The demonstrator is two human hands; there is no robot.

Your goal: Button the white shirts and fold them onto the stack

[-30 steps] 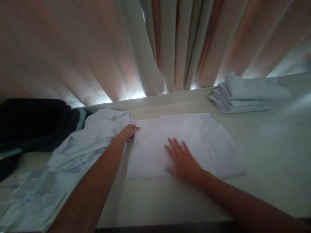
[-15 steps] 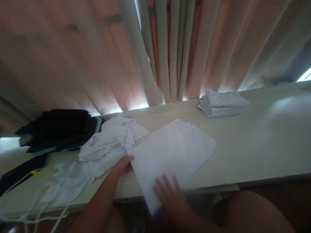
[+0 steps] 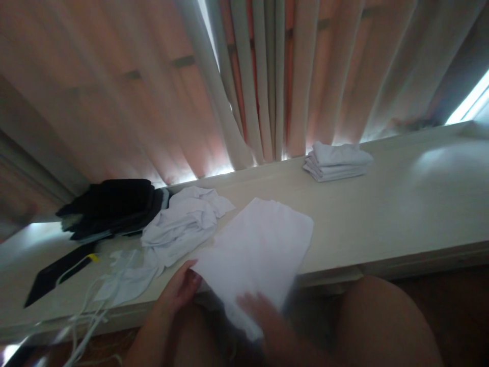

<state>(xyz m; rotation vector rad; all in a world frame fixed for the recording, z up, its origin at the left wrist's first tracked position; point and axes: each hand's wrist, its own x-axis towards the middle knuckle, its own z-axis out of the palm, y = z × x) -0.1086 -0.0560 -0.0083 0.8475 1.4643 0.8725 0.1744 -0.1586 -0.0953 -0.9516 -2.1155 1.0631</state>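
Note:
A white cloth (image 3: 260, 239), folded flat, lies partly on the table and hangs over its front edge toward my lap. My left hand (image 3: 184, 286) is closed on the cloth's left corner, thumb on top. Over the lower part of the cloth is my right hand (image 3: 262, 313), blurred by motion; its fingers look stretched out against the fabric, not gripping it. Left of the cloth sits a crumpled heap of white fabric (image 3: 187, 219).
Folded white cloths (image 3: 338, 163) are stacked at the back right. A pile of black fabric (image 3: 118, 204) stands at the left, near a flat dark object (image 3: 57, 275). White cords (image 3: 86, 321) hang over the table's front edge. Curtains (image 3: 260, 76) cover the window behind.
The white cloth has been drawn toward me, further over the table edge. My left hand moved nearer and slightly left with its corner; my right hand slid lower. The camera view shifted.

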